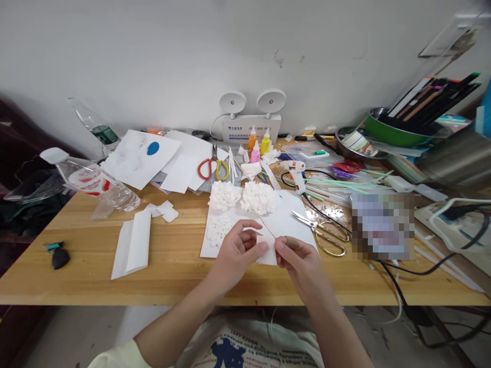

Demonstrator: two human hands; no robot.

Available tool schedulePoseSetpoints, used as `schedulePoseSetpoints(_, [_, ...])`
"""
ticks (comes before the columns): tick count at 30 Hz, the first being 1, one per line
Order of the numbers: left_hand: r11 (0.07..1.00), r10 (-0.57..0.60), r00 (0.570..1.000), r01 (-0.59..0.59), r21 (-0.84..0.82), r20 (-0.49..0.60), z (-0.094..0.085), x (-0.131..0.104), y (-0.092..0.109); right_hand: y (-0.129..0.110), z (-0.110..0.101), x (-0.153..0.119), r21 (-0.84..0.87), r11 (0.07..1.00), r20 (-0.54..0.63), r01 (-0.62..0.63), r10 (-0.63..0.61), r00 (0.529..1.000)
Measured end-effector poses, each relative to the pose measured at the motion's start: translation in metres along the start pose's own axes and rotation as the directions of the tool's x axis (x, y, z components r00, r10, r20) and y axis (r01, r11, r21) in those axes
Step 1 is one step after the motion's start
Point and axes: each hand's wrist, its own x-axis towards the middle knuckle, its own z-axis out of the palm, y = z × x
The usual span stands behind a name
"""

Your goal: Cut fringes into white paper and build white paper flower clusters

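Between thumb and fingers my left hand point(242, 246) pinches a small white paper square point(267, 250). My right hand point(295, 255) is closed on a thin wooden stick point(267, 226), which slants up and left beside the paper's upper edge. Just beyond my hands, crumpled white paper clusters point(261, 198) sit on a white sheet point(293, 209). Another cluster point(218, 230), flatter, lies left of my left hand. Gold-handled scissors point(326, 232) rest to the right of the sheet, blades partly on it. My right fingertips partly hide the stick's lower end.
A folded white paper point(137, 243) and small paper squares point(165, 208) lie left. A water bottle point(92, 181) leans there. Behind are red-and-yellow-handled scissors point(213, 166), paint bottles point(255, 152) and a glue gun point(296, 174). A black cable point(326, 210) runs along the right.
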Motion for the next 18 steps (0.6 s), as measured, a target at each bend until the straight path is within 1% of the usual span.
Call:
schedulePoseSetpoints(7, [1.0, -0.017, 1.0, 0.017, -0.011, 0.016, -0.0006, -0.0001, 0.0016, -0.0001, 0.0016, -0.0002, 0.039, 0.999, 0.007, -0.02, 0.02, 1.0])
schedulePoseSetpoints(13, [0.997, -0.047, 0.998, 0.049, -0.055, 0.034, -0.001, 0.0005, 0.0007, -0.001, 0.004, -0.0007, 0.079, 0.996, 0.035, -0.029, 0.027, 0.999])
schedulePoseSetpoints(18, [0.996, -0.057, 0.998, 0.059, -0.062, 0.034, -0.0009, 0.0008, 0.0017, -0.0011, 0.0044, -0.0014, 0.067, 0.997, 0.052, -0.024, 0.021, 0.998])
